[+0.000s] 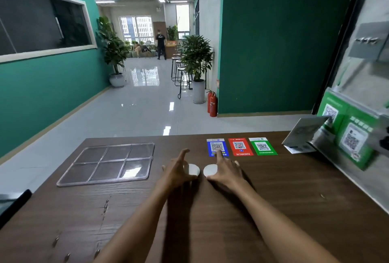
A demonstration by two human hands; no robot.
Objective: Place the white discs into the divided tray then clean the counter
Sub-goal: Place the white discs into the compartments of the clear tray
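Both hands are extended over the dark wood-grain surface (273, 210), each at a white disc. The left hand (179, 171) partly covers the left disc (193, 169), its fingers (183, 153) curled about the disc's near edge with the forefinger raised; whether the disc is actually gripped cannot be told. The right hand (226, 169) lies against the right disc (210, 170), thumb at its near rim and forefinger pointing forward; a firm hold likewise cannot be confirmed. The two discs lie flat, just beside each other, mid-surface. The clear divided tray (105, 180), six compartments, sits well apart to the left, all compartments vacant. Three QR stickers, blue (217, 147), red (240, 146) and green (263, 146), lie flat beyond the right hand.
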